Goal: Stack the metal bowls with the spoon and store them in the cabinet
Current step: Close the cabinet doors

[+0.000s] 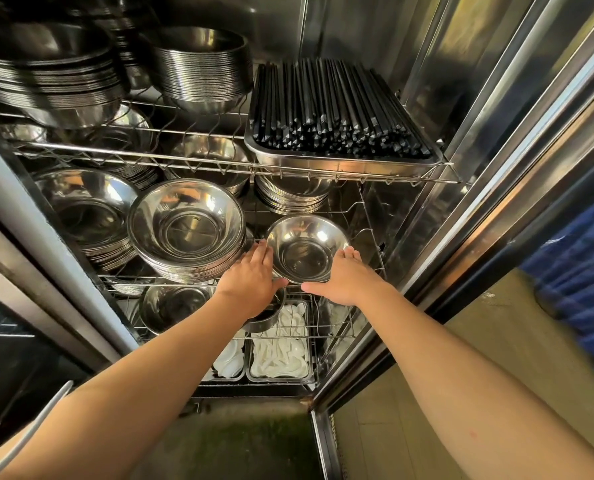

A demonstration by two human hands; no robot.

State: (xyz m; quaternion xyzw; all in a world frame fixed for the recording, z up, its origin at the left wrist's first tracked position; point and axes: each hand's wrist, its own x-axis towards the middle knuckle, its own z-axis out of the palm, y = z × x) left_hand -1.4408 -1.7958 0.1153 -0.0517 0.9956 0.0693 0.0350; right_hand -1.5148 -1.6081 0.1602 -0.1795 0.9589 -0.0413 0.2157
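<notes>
A small stack of shiny metal bowls rests on the middle wire shelf of the open steel cabinet, at its right front. My left hand cups the stack's left side and my right hand cups its right side, thumbs under the front rim. The top bowl looks empty; no spoon shows in it. To its left stands a taller stack of wider bowls, and further left another stack.
The upper shelf carries big bowl stacks and a steel tray of black chopsticks. Below my hands sit trays of white plastic spoons and a bowl. The cabinet door frame stands at the right.
</notes>
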